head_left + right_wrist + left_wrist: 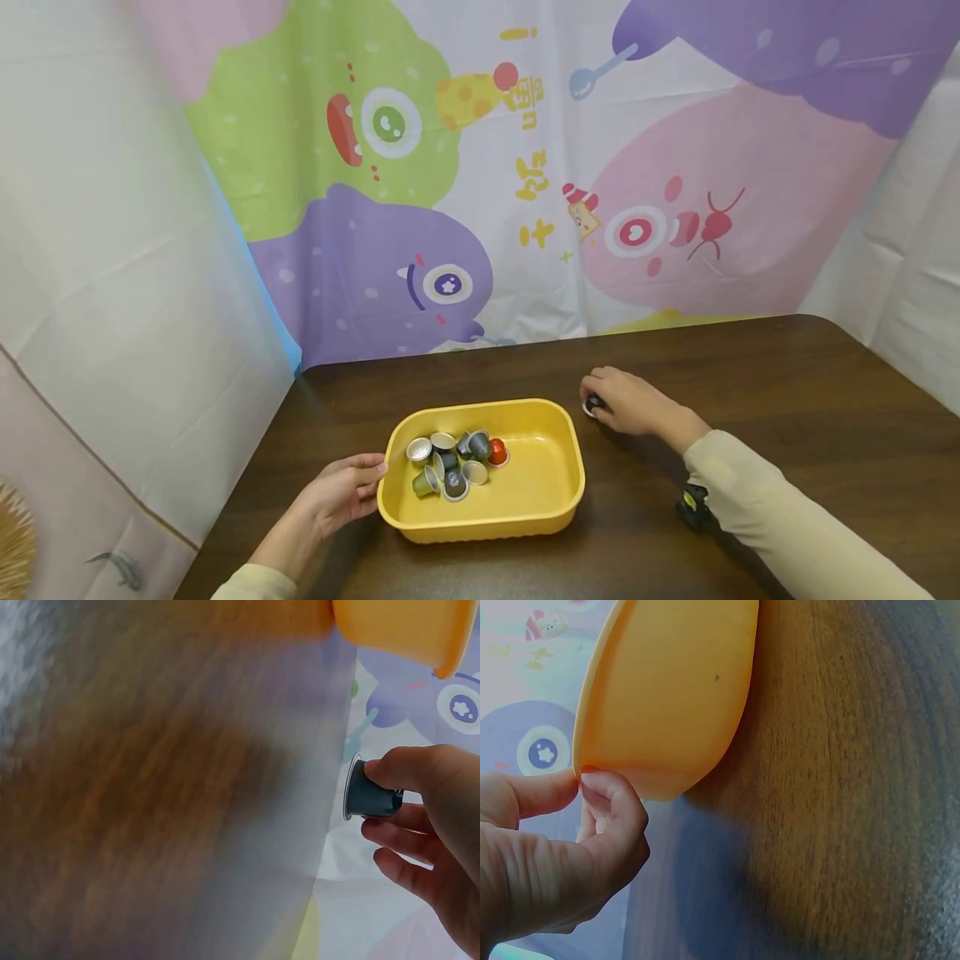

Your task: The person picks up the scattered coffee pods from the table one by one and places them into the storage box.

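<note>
While your left hand [337, 496] pinched the rim of the yellow tub [551, 492] to keep it from sliding on the tabletop [787, 392], your right hand [630, 402] had its grip closed around a dark capsule [369, 793], well right of the tub's pile of capsules [453, 465].

Yellow tub [558, 492] on my dark brown table [787, 392]
The little cups [450, 467] are silver, grey, green and one red; the one I hold [369, 796] is dark grey, and my sleeves [780, 517] are cream
</note>
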Demonstrator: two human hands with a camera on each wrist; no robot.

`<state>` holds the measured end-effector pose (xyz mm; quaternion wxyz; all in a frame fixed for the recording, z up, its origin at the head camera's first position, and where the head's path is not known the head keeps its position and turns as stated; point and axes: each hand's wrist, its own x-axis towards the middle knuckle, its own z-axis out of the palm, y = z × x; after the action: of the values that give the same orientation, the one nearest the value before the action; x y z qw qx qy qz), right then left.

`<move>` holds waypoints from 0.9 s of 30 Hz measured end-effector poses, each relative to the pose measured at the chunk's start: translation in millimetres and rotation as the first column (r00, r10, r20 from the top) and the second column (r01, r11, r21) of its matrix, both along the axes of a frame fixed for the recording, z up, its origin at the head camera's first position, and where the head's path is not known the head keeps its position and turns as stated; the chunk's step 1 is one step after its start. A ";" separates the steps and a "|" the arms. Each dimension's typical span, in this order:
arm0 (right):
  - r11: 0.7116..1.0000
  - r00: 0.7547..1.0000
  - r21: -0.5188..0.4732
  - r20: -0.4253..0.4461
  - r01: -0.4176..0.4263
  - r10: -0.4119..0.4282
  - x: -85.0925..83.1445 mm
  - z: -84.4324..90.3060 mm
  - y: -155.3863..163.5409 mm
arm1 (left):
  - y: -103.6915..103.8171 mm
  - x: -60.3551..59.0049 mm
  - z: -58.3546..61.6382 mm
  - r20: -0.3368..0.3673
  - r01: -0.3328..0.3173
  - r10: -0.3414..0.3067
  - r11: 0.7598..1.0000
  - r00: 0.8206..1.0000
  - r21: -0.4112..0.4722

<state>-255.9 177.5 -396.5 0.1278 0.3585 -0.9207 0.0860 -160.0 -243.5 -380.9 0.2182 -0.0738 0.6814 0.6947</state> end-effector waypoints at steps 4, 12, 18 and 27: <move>1.000 0.999 -0.010 -0.047 0.008 -0.008 2.4 2.2 -0.5 | -0.7 -1.6 0.4 0.001 0.003 -0.003 1.000 1.000 0.000; 1.000 0.996 -0.024 -0.088 -0.013 0.011 9.6 6.3 -3.2 | -1.2 -0.7 0.1 -0.002 0.016 -0.016 1.000 1.000 0.015; 0.999 0.994 -0.007 -0.103 -0.033 0.032 14.1 8.7 -6.0 | -1.0 -1.8 0.6 0.007 0.008 -0.008 1.000 1.000 0.001; 0.998 0.985 0.006 -0.157 -0.065 0.065 20.1 15.5 -8.4 | -1.0 -1.9 -0.1 0.008 0.005 -0.005 1.000 1.000 0.000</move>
<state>-235.8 169.1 -381.0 0.1969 0.3942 -0.8956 0.0615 -161.9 -244.6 -381.0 0.2228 -0.0748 0.6807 0.6938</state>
